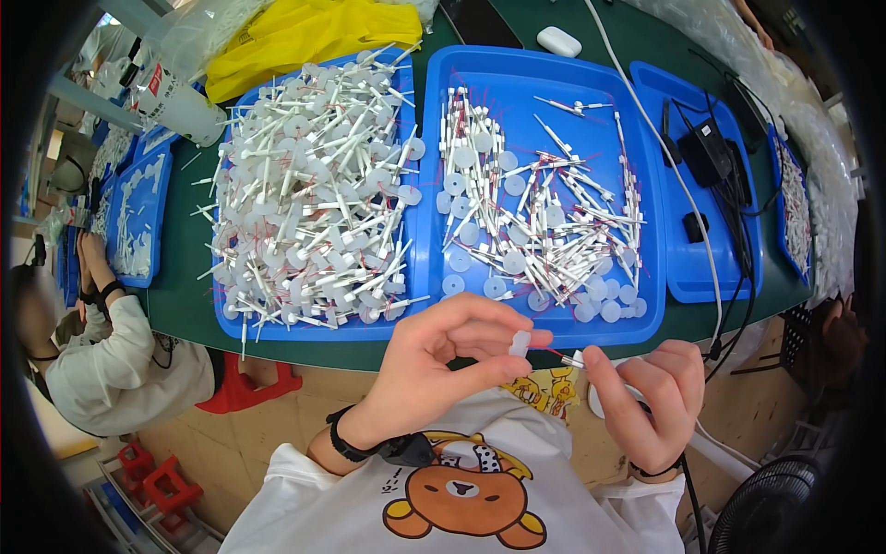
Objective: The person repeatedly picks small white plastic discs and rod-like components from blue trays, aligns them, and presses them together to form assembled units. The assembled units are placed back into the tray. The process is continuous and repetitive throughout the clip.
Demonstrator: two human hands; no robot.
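Observation:
In front of my chest, my left hand (443,360) is closed in a pinch on a translucent white disc (520,344), seen nearly edge-on. A short red wire runs from beside the disc to a small white connector (573,358). My right hand (651,397) pinches that connector between thumb and fingers. Just beyond my hands lies a blue tray (609,88) with loose discs, white sticks and red-wired pieces. To its left, another blue tray (420,249) is heaped with white stick-and-disc pieces.
A blue tray (692,277) at right holds a black power adapter (704,152) and cables; a white cable (660,138) crosses over. Behind are a yellow bag (305,42), a white bottle (185,106) and a white case (558,42). Another person (120,360) sits at left.

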